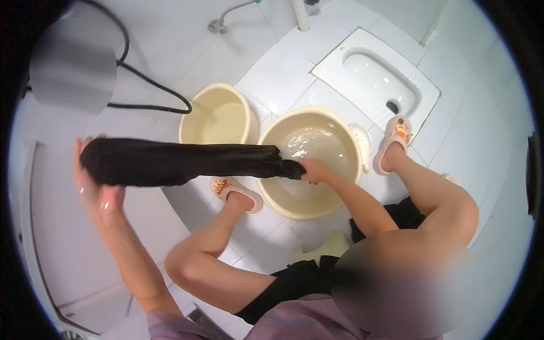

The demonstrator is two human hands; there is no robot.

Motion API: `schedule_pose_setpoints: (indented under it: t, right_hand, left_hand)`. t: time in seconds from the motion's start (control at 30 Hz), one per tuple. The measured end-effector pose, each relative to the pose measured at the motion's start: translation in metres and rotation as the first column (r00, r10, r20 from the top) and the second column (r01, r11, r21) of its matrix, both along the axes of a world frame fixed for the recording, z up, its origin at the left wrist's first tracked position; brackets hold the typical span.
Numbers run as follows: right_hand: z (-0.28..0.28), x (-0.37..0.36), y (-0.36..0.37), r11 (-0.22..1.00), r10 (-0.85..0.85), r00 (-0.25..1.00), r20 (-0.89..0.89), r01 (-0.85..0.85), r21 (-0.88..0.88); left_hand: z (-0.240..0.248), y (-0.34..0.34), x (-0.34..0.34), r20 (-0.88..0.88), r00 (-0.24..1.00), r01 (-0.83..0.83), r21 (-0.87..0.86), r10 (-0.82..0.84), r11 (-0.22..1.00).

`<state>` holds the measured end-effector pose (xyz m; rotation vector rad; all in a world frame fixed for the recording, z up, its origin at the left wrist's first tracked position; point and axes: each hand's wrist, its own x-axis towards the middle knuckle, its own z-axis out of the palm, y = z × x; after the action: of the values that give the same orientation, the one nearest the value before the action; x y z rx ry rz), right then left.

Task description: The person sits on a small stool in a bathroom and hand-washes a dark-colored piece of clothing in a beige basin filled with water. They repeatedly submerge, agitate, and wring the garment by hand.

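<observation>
Head view: a long black cloth [181, 162] is stretching between two hands, nearly level across the frame. The right hand [315, 171] is gripping its narrow end in closed fingers, over the large cream basin [309, 212] holding water. The left hand [89, 190] is meeting the opposite, rounded end, partly hidden behind the fabric; how far its fingers are closing cannot be told. Midway, the cloth is overlapping the smaller cream basin [191, 122].
</observation>
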<state>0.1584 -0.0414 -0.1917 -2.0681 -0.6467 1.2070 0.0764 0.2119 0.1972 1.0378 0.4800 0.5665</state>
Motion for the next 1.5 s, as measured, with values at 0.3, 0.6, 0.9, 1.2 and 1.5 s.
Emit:
schedule_pose_setpoints:
  t: [0.3,0.6,0.9,1.2,1.5]
  right_hand:
    - [0.241,0.053,-0.011,0.811,-0.160,0.973,0.169,0.032,0.584]
    - [0.393,0.044,-0.013,0.589,-0.389,0.891,0.236,0.043,0.807]
    - [0.316,0.008,0.009,0.932,0.172,0.875,0.453,-0.294,0.214]
    - [0.267,0.041,-0.005,0.969,0.136,0.902,0.409,-0.207,0.134]
    - [0.230,0.042,-0.010,0.878,-0.027,0.995,-0.095,0.069,0.473]
  left_hand:
    - [-0.043,-0.009,-0.025,0.075,0.971,0.238,-0.247,-0.226,0.939]
    - [-0.134,-0.053,-0.025,-0.400,0.762,0.635,0.304,-0.510,0.710]
    - [-0.176,-0.081,0.002,-0.311,0.737,0.590,0.728,-0.600,0.348]
    - [-0.183,-0.077,0.010,-0.321,0.653,0.757,0.304,-0.686,0.579]
    - [-0.189,-0.062,0.001,-0.359,0.662,0.748,0.261,-0.658,0.611]
